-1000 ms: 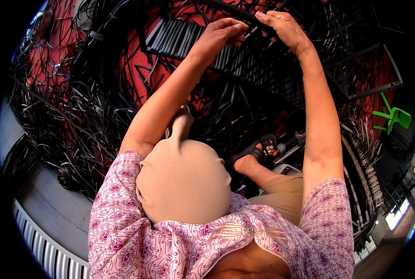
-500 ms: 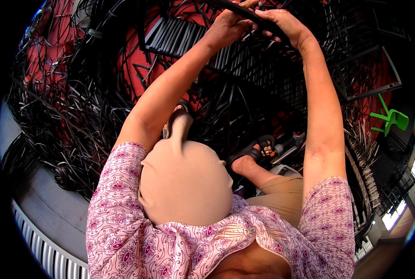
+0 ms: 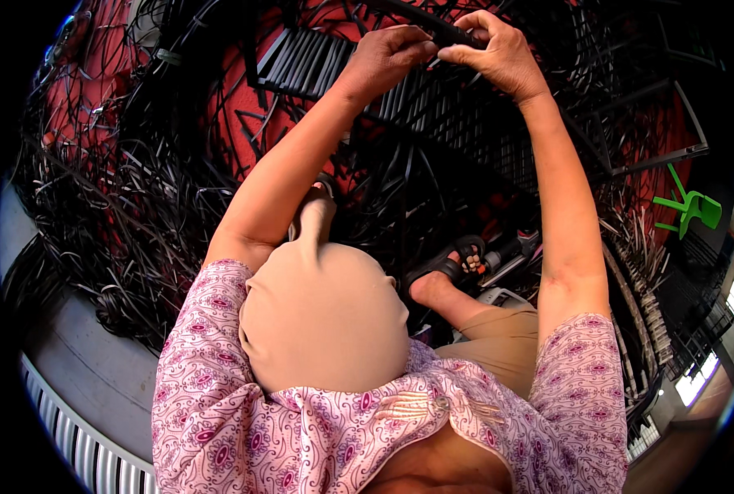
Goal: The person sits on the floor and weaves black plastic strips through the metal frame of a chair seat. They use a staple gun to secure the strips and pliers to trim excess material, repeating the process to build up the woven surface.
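Across the top of the view runs a black frame bar (image 3: 423, 18). My right hand (image 3: 505, 59) is curled round it, thumb below and fingers above. Just left of that, my left hand (image 3: 387, 59) is closed in a pinch beside the bar, its fingertips close to my right thumb. What it pinches, if anything, is too dark to make out. Below both hands lies a woven panel (image 3: 307, 67) of dark grey strips laid side by side on a black frame, its right part crossed by more strips.
Tangled black strips (image 3: 149, 193) cover the red floor (image 3: 239, 132) on the left. My sandalled foot (image 3: 449, 267) rests below the panel. An angular dark frame (image 3: 663, 160) stands at the right, near a green plastic chair (image 3: 696, 210). Bundled strips (image 3: 643, 305) lie beside my right arm.
Both hands have drawn slightly down toward me. My left hand has come off the bar into a pinch, and my right hand has turned, its thumb now pointing left beneath the bar.
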The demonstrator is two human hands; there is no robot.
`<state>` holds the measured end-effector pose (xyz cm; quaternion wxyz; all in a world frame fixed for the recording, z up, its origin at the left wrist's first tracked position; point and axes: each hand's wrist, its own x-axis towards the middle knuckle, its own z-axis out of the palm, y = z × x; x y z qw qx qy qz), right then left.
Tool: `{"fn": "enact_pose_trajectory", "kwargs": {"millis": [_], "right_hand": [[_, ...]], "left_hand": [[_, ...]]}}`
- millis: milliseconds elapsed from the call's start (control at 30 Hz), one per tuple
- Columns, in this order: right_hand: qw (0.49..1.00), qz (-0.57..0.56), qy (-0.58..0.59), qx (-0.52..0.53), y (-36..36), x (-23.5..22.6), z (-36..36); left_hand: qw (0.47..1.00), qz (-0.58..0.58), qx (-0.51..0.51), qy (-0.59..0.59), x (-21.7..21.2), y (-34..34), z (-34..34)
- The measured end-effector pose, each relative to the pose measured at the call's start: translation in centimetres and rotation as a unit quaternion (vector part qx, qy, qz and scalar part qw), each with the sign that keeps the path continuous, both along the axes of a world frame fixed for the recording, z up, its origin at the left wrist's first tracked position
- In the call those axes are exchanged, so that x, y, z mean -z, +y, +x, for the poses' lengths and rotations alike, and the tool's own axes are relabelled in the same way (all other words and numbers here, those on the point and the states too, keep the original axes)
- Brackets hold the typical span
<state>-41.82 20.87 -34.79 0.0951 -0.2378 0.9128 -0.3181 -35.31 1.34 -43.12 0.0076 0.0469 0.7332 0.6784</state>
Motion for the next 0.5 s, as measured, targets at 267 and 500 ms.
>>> {"fn": "enact_pose_trajectory", "kwargs": {"millis": [267,500], "right_hand": [[0.979,0.029,0.185,-0.076,0.1,0.9,1.7],[0.966,0.023,0.248,-0.063,-0.1,1.5,1.6]], "left_hand": [[0.99,-0.043,0.009,-0.134,-5.9,-0.7,1.9],[0.988,-0.004,0.017,-0.153,-9.2,0.9,3.6]]}}
